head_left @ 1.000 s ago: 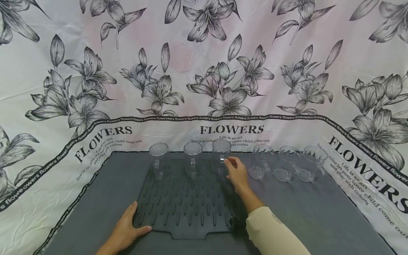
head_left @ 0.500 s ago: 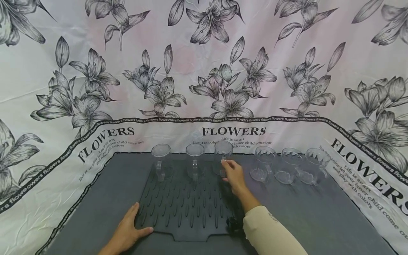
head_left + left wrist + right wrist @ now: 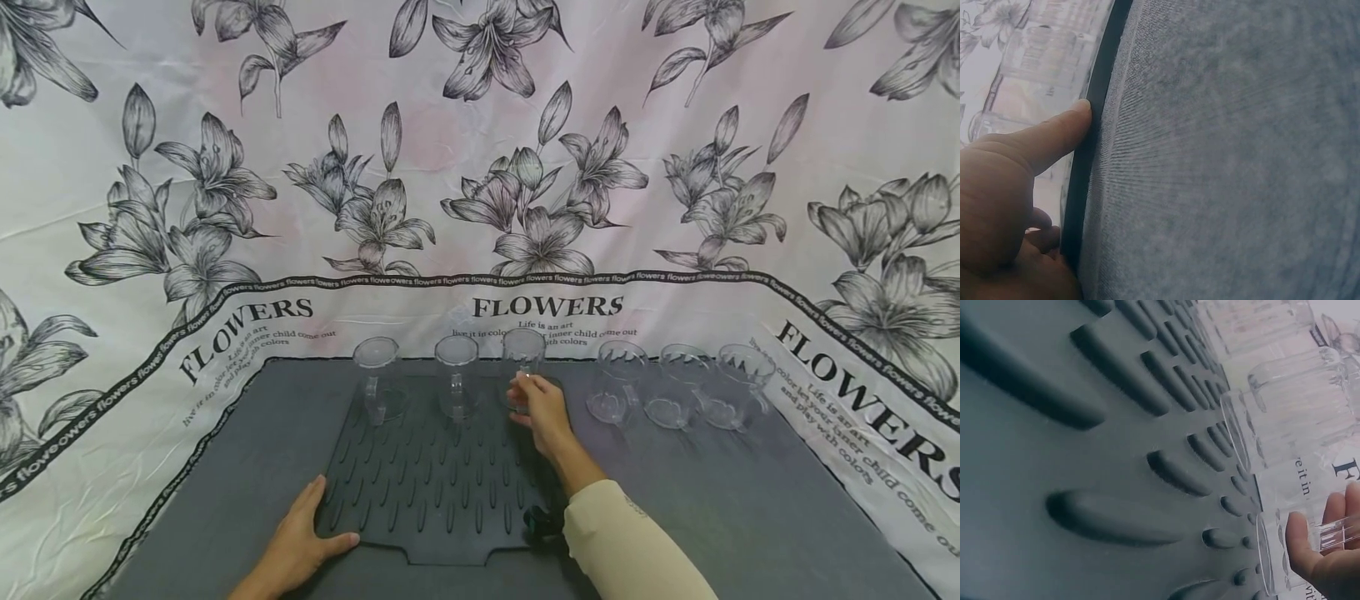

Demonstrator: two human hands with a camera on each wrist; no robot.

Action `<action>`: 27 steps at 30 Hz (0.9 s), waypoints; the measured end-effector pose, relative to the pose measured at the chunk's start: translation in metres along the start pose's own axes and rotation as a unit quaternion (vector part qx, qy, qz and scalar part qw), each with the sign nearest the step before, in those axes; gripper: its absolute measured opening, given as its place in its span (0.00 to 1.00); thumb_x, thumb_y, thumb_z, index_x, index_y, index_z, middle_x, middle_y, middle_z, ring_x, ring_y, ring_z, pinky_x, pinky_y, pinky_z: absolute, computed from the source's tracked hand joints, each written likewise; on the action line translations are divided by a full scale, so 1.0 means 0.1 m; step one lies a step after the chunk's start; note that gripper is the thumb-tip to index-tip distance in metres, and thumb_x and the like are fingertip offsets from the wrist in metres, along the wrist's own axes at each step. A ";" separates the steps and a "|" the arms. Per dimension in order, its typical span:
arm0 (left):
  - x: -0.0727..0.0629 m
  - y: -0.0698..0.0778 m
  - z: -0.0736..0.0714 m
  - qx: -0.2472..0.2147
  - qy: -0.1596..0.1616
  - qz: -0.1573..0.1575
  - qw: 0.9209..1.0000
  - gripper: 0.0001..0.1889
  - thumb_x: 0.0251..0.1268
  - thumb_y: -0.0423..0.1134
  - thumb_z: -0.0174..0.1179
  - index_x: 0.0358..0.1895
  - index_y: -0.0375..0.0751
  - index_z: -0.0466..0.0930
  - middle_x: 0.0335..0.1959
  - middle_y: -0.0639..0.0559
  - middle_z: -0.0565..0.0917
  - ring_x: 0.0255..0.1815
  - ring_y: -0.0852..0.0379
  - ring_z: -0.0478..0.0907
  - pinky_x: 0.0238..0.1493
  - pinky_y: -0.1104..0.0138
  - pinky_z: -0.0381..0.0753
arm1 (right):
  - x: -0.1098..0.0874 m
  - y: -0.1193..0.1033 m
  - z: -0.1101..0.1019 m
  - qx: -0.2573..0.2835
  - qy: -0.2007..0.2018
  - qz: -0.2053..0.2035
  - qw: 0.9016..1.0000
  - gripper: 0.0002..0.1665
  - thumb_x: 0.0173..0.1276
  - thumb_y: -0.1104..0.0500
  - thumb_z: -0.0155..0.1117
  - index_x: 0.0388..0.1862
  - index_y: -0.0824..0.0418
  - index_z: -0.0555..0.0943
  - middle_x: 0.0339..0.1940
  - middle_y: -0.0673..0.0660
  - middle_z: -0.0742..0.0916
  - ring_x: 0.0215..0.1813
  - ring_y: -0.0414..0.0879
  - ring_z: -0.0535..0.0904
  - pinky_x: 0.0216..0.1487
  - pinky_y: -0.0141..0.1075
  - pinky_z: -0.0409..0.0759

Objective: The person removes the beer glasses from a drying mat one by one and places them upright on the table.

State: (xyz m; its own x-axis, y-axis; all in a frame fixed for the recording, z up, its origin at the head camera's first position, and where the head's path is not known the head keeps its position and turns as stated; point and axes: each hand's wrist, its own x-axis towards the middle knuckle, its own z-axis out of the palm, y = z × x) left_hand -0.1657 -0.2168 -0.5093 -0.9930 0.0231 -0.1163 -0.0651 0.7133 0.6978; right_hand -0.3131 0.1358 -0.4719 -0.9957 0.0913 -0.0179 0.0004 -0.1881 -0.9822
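Note:
A dark grey ridged drying mat (image 3: 442, 492) lies on the table. Three clear glass mugs stand along its back: a left mug (image 3: 377, 379), a middle mug (image 3: 457, 377) and a right mug (image 3: 522, 350); they appear upside down. My right hand (image 3: 542, 410) pinches the handle (image 3: 1337, 532) of the right mug, which stands on the mat. My left hand (image 3: 296, 533) rests at the mat's front left corner, fingers along the left edge and thumb on the front edge. In the left wrist view the thumb (image 3: 1063, 131) touches the mat's dark rim (image 3: 1094, 94).
Right of the mat stand three more clear mugs, upright: a nearer mug (image 3: 617, 392), a middle mug (image 3: 675, 396) and a far right mug (image 3: 735, 392). A flower-printed cloth (image 3: 420, 217) hangs behind the grey table (image 3: 720, 508). A small black device (image 3: 542, 525) sits at the right wrist.
My right hand has shifted slightly left, its fingers coming further around the right mug's handle. The left hand stays on the mat's corner; the mugs keep their places.

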 end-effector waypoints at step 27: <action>-0.01 0.00 -0.01 -0.002 -0.003 -0.006 1.000 0.64 0.43 0.57 0.75 0.72 0.20 0.45 0.70 0.20 0.48 0.69 0.24 0.46 0.61 0.35 0.55 | -0.60 -0.66 -0.22 -0.046 -0.028 -0.088 0.995 0.18 0.75 0.58 0.56 0.43 0.75 0.78 0.32 0.61 0.82 0.40 0.56 0.81 0.43 0.52 0.82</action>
State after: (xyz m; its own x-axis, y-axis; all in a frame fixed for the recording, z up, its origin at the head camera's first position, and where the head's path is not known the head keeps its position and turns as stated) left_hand -0.1653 -0.2174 -0.5080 -0.9916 0.0187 -0.1283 -0.0770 0.7111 0.6988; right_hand -0.2518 0.1644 -0.4105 -0.9846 0.0591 0.1644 -0.1689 -0.0833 -0.9821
